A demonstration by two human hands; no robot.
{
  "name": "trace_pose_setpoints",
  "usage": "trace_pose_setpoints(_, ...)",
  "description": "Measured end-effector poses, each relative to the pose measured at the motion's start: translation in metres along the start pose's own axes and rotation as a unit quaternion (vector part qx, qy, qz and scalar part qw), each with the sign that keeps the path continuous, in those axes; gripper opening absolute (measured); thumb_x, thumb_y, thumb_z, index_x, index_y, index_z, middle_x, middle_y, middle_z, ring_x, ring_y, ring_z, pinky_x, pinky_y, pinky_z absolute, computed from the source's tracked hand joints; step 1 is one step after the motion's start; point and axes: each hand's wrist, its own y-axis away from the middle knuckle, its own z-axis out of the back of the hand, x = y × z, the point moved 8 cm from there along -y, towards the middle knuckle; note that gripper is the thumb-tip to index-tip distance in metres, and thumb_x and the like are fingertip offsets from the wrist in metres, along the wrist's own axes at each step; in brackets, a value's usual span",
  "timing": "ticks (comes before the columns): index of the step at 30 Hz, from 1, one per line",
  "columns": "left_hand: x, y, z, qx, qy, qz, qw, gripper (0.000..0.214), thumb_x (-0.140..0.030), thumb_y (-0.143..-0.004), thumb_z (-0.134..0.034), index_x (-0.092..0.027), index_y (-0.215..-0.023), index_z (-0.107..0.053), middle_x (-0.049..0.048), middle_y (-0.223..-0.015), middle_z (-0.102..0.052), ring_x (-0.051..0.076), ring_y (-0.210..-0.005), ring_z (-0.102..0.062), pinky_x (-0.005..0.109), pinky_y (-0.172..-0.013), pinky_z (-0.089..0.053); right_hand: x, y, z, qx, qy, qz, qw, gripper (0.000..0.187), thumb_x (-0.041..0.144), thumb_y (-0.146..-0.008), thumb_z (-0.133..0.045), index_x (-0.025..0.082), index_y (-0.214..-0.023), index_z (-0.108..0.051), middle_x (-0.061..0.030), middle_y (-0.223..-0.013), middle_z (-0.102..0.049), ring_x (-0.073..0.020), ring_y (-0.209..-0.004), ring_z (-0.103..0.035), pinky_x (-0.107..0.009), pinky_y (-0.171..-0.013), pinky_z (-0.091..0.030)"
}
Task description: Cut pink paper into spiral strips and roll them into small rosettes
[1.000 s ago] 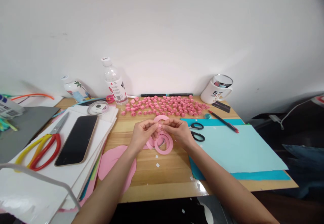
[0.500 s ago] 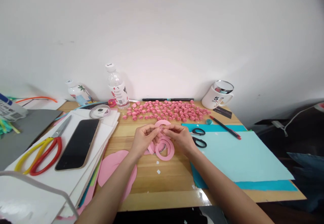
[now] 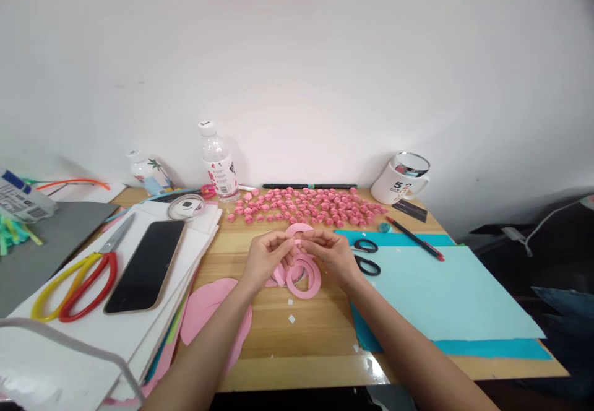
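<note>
My left hand point(image 3: 271, 253) and my right hand point(image 3: 328, 252) meet over the middle of the table, fingertips pinched together. Between them is a small piece of pink paper point(image 3: 297, 244), mostly covered by the fingers. Pink paper rings point(image 3: 316, 282) lie just below and behind the hands. Many small pink paper rolls point(image 3: 320, 203) are spread along the wall beyond them. Black-handled scissors point(image 3: 369, 267) rest to the right of my right hand, their blades partly hidden. Pink paper circles point(image 3: 208, 312) lie under my left forearm.
Teal sheets point(image 3: 455, 293), a pen point(image 3: 417, 239) and a white mug point(image 3: 394, 182) are on the right. At left, a phone point(image 3: 146, 265) and red-yellow scissors point(image 3: 95, 275) lie on stacked paper point(image 3: 139, 337). A plastic bottle point(image 3: 220, 163) stands at the back.
Both hands stay pinched together in nearly the same place, with the fingers shifting slightly around the pink paper. The whole view has moved a little.
</note>
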Motion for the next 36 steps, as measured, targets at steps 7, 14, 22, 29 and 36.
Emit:
trace_pose_setpoints(7,-0.0020,0.0009,-0.0030,0.005,0.005,-0.005,1.000,0.020,-0.032,-0.070,-0.067,-0.013,-0.074,-0.065,0.0007,-0.059,-0.062,0.010,-0.046,-0.055,0.021,-0.046,-0.046,0.0025,0.0012,-0.0017,-0.010,-0.012,0.003,1.000,0.022,0.027,-0.052,-0.080,0.019,-0.069,-0.069,-0.0011,-0.069,-0.070,-0.0135,-0.060,-0.061,-0.028,-0.062,-0.050)
trace_pose_setpoints(14,0.0020,0.0005,-0.0014,0.003,0.003,-0.004,1.000,0.020,-0.032,-0.070,-0.067,-0.013,-0.076,-0.065,-0.0002,-0.056,-0.062,0.010,-0.045,-0.055,0.021,-0.045,-0.045,0.0040,0.0015,-0.0033,0.004,-0.009,0.014,1.000,0.016,0.026,-0.055,-0.079,0.019,-0.063,-0.068,0.0025,-0.057,-0.065,-0.0104,-0.054,-0.056,-0.025,-0.058,-0.046)
trace_pose_setpoints(22,-0.0052,0.0017,0.0026,-0.026,-0.010,-0.005,1.000,0.019,-0.031,-0.071,-0.066,-0.013,-0.077,-0.067,0.0004,-0.059,-0.064,0.010,-0.047,-0.057,0.021,-0.047,-0.046,-0.0044,-0.0022,0.0029,-0.004,-0.009,-0.008,1.000,0.019,0.028,-0.057,-0.079,0.019,-0.073,-0.073,-0.0032,-0.076,-0.072,-0.0157,-0.070,-0.062,-0.030,-0.070,-0.047)
trace_pose_setpoints(29,-0.0020,0.0005,0.0032,-0.023,-0.006,-0.010,1.000,0.020,-0.031,-0.072,-0.066,-0.013,-0.081,-0.067,-0.0003,-0.058,-0.064,0.010,-0.047,-0.057,0.020,-0.047,-0.046,0.0000,-0.0009,0.0024,-0.015,0.017,-0.003,1.000,0.022,0.028,-0.055,-0.079,0.019,-0.074,-0.074,-0.0033,-0.077,-0.072,-0.0154,-0.069,-0.063,-0.030,-0.070,-0.047)
trace_pose_setpoints(36,-0.0019,0.0010,0.0012,-0.015,0.005,0.000,1.000,0.020,-0.029,-0.071,-0.066,-0.012,-0.081,-0.066,-0.0015,-0.053,-0.061,0.010,-0.044,-0.055,0.020,-0.044,-0.044,-0.0012,0.0000,-0.0003,-0.002,-0.034,-0.011,0.999,0.019,0.024,-0.054,-0.080,0.020,-0.070,-0.071,-0.0004,-0.072,-0.071,-0.0125,-0.065,-0.061,-0.027,-0.066,-0.047)
